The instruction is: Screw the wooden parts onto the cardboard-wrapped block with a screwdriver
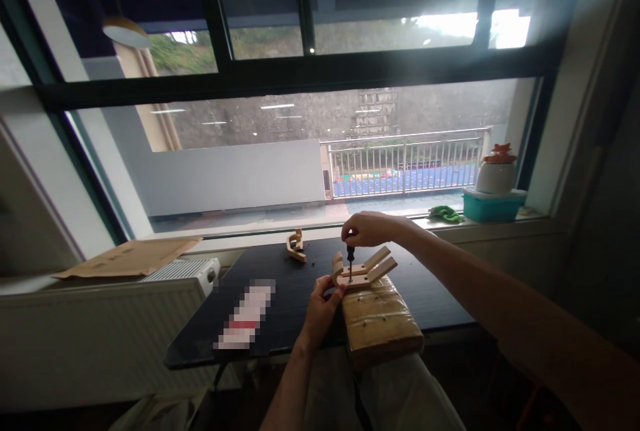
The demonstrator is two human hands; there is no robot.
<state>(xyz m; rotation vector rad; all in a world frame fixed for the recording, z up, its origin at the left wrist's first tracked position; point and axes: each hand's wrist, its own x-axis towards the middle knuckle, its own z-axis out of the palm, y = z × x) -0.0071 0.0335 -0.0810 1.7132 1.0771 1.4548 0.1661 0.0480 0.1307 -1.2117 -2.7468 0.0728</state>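
My right hand point(367, 228) is closed around the dark handle of a screwdriver point(351, 254), which stands upright with its tip down on a small wooden frame point(361, 279). The frame has two slats slanting up to the right and a curved piece at its left end. My left hand point(324, 298) pinches the frame's near left corner between thumb and fingers. Beneath the frame lies a brown block wrapped in clear tape point(380, 321), jutting past the table's front edge toward my lap. The screw under the tip is too small to make out clearly.
On the black table point(295, 311), a second curved wooden piece point(297, 246) lies at the back with tiny dark bits beside it. A blurred-out pink and white item lies front left. The sill holds a green cloth point(446, 214) and a teal box point(493, 206). A radiator point(115, 311) stands left.
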